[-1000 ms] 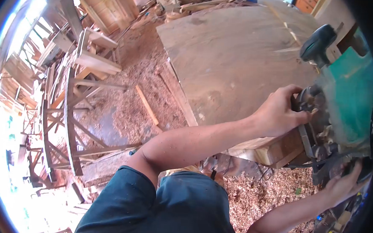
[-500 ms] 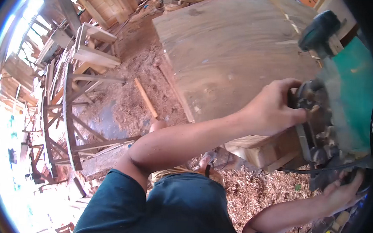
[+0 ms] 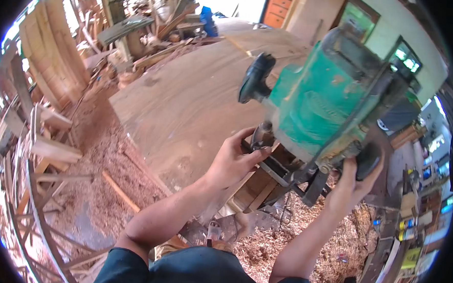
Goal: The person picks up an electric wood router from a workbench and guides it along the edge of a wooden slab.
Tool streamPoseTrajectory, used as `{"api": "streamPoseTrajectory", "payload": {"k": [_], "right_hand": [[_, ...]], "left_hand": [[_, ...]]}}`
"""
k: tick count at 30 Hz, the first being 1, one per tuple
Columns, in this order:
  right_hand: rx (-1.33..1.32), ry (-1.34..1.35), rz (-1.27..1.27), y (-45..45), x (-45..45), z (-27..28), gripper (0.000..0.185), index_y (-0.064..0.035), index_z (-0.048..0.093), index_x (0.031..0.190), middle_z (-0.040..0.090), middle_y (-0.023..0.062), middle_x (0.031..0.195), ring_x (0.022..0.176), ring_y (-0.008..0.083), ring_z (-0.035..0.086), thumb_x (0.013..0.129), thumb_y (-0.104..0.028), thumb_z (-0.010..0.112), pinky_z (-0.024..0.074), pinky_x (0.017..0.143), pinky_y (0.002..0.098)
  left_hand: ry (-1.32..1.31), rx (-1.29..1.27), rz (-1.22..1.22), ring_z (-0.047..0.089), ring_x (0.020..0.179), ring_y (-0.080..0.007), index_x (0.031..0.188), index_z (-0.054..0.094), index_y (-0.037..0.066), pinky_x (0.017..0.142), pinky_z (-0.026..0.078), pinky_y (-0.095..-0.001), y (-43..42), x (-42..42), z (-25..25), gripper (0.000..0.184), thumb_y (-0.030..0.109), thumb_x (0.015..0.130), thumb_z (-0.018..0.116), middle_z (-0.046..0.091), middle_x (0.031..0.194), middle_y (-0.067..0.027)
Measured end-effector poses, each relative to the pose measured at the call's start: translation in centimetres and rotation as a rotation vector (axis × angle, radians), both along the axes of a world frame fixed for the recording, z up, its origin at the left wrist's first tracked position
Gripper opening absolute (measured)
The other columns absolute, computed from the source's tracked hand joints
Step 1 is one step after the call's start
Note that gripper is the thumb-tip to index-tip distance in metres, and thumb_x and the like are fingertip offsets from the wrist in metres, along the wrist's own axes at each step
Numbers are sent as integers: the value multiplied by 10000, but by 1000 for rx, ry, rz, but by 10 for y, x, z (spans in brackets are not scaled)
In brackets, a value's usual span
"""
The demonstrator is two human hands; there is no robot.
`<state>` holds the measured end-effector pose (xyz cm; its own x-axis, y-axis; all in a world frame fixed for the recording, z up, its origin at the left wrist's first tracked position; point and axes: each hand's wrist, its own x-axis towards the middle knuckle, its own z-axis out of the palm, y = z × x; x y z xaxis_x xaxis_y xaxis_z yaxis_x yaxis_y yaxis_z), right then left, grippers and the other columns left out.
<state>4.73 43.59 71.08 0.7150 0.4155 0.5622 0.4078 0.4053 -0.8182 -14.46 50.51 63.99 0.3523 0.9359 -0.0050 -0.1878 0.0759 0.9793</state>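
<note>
A green router [image 3: 315,107] with a dark top and black side handles stands tilted at the edge of a broad wooden board [image 3: 182,108]. My left hand [image 3: 234,160] grips a dark metal part low on the router's near left side, thumb and fingers curled around it. My right hand [image 3: 351,186] is wrapped round the black knob handle on the other side. Another black handle [image 3: 256,77] sticks out at the far left of the router, with no hand on it. Below the base shows a light wooden block [image 3: 252,191]. The bit is hidden.
Wood shavings [image 3: 308,243] cover the floor by my feet. To the left are a wooden trestle frame [image 3: 33,208] and leaning planks [image 3: 52,50]. A loose stick [image 3: 120,191] lies on the floor. Several small items line a bench [image 3: 392,252] at right.
My view has swung to the right, so the router and both hands appear further left and in fuller view. Both hands stay on the router.
</note>
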Motion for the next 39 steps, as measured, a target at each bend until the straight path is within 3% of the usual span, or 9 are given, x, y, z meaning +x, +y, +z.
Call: {"api": "streamPoseTrajectory", "payload": {"k": [7,10,11,14,15,18,31,34,39], "right_hand": [[-82,60,8,-3,-8,9,598,-91,454,1385,558,109,1169,703,119,597,810,-35,605,465,473,248],[56,-248,-128,12,18,-9,584,-78,462,1374,574,96,1124,723,123,581,809,-28,602,475,550,253],[39,-209,-121,9,13,-7,567,-60,477,1358,576,86,1129,801,128,555,806,-26,604,470,682,256],[-18,-52,-48,0,-5,8,568,-60,480,1354,581,70,1065,778,121,545,801,-24,607,459,667,247],[-48,-136,-108,5,1,7,579,-79,463,1362,578,52,939,621,102,530,804,-21,601,429,509,239],[-28,31,-40,4,-4,9,575,-89,458,1360,563,40,895,561,87,509,806,-8,589,393,449,235],[-22,24,-25,-15,-13,6,539,-39,481,1328,552,50,1097,879,110,532,805,68,553,454,734,242],[-14,-94,-92,-13,-6,-5,569,-151,493,1335,548,19,963,648,87,515,795,24,536,421,475,231],[18,35,-28,-23,-25,-1,564,-151,496,1332,544,11,967,650,78,505,798,28,534,415,474,225]], "left_hand": [[-61,6,8,590,674,-93,1279,538,-66,581,485,-254,8,4,-12,561,219,849,756,657,817,-65],[-61,-2,-21,598,672,-104,1237,575,-62,599,490,-274,13,7,-20,532,235,836,760,670,827,-63],[-56,15,-14,600,672,-105,1225,584,-62,604,490,-279,15,9,-26,525,238,832,760,674,825,-62],[-28,14,-30,640,743,-120,1237,567,-63,630,530,-270,17,9,-24,503,203,854,754,683,882,-74],[-18,5,-38,658,778,-126,1249,554,-64,640,550,-263,16,9,-23,496,185,867,750,686,911,-81],[-4,41,46,607,669,-101,1211,594,-68,606,490,-283,11,9,-20,513,232,826,752,681,773,-59],[-32,0,-12,624,757,-104,1205,583,-34,622,518,-249,-8,-10,-18,443,202,870,750,674,897,-49],[-28,6,-32,625,758,-104,1211,572,-40,623,519,-247,-12,-16,-20,449,202,874,745,673,906,-49],[-9,42,-22,628,752,-105,1208,572,-46,624,524,-252,-16,-21,-29,439,197,882,735,673,899,-52]]}}
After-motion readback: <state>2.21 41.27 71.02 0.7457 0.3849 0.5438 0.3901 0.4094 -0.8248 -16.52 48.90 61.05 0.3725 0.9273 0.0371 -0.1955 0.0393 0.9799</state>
